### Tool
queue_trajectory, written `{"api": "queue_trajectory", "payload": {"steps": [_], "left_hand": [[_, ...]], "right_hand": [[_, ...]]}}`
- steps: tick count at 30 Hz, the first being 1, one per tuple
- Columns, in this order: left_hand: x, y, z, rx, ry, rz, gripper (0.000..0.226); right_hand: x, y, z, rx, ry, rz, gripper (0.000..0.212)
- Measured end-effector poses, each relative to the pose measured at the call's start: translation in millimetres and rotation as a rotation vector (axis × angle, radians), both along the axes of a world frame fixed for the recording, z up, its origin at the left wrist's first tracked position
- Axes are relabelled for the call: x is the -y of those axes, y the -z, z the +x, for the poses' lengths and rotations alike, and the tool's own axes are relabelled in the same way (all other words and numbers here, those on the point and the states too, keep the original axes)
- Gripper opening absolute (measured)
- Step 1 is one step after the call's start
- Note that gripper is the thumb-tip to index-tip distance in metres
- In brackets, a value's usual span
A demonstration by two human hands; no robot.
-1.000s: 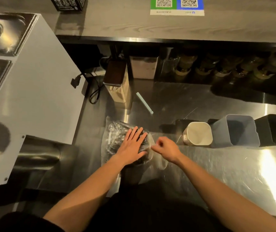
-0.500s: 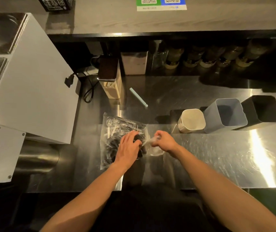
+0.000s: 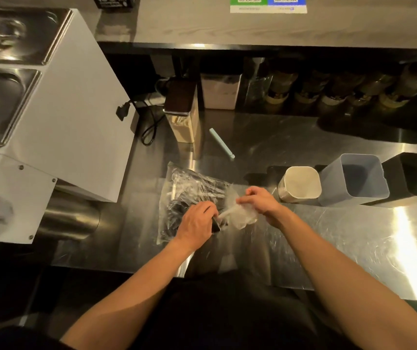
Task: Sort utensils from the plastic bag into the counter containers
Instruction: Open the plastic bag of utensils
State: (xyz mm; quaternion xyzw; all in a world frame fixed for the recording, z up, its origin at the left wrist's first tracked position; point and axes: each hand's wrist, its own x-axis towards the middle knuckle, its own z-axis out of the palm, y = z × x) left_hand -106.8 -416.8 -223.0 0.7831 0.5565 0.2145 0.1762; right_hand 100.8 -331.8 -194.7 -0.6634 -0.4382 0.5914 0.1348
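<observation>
A clear plastic bag [image 3: 189,190] full of dark and clear utensils lies on the steel counter [image 3: 328,236]. My left hand [image 3: 197,223] grips the bag's right end, with a dark utensil tip showing under the fingers. My right hand [image 3: 260,200] pinches the bunched loose mouth of the bag just to the right. Three containers stand in a row at the right: a white one [image 3: 300,184], a grey-blue one [image 3: 354,179] and a black one [image 3: 414,175]. All three look empty.
A pale green straw [image 3: 221,142] lies behind the bag. A tall box with a dark lid [image 3: 182,109] and a black cable [image 3: 149,127] stand at the back left. A white machine [image 3: 58,109] fills the left. Jars line the dark shelf behind.
My left hand went from lying flat on the bag to curling round its right end. My right hand has pulled the bag's mouth up and to the right.
</observation>
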Motion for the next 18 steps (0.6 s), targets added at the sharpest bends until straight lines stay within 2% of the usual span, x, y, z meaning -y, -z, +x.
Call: {"api": "queue_trajectory", "payload": {"steps": [2, 4, 6, 8, 9, 12, 15, 18], "left_hand": [[-1.6, 1.6, 1.7, -0.025, -0.008, 0.014, 0.016], [-2.3, 4.2, 7.0, -0.113, 0.021, -0.008, 0.027], [-1.9, 7.4, 14.5, -0.174, 0.059, -0.048, 0.025], [0.1, 10.1, 18.7, -0.219, 0.071, -0.049, 0.019], [1.7, 10.1, 19.6, -0.242, 0.078, -0.037, 0.018], [7.8, 13.9, 17.2, -0.3, 0.131, -0.013, 0.03], [14.0, 12.1, 12.5, -0.219, 0.06, -0.035, 0.04], [16.4, 1.2, 19.8, -0.109, 0.037, 0.01, 0.014]], "right_hand": [[-3.1, -3.2, 2.3, 0.016, -0.031, -0.012, 0.015], [-3.9, 0.1, 7.7, 0.075, -0.175, -0.08, 0.036], [-5.7, -2.0, 12.1, 0.117, -0.225, -0.079, 0.034], [-14.4, -3.3, 18.1, 0.13, -0.148, -0.035, 0.02], [-19.4, -4.1, 20.9, 0.113, -0.101, -0.01, 0.02], [-33.4, -12.2, 26.2, 0.018, 0.1, 0.111, 0.016], [-37.0, -16.8, 25.7, -0.095, 0.271, 0.197, 0.027], [-23.6, -8.5, 26.0, -0.175, 0.195, 0.21, 0.047]]}}
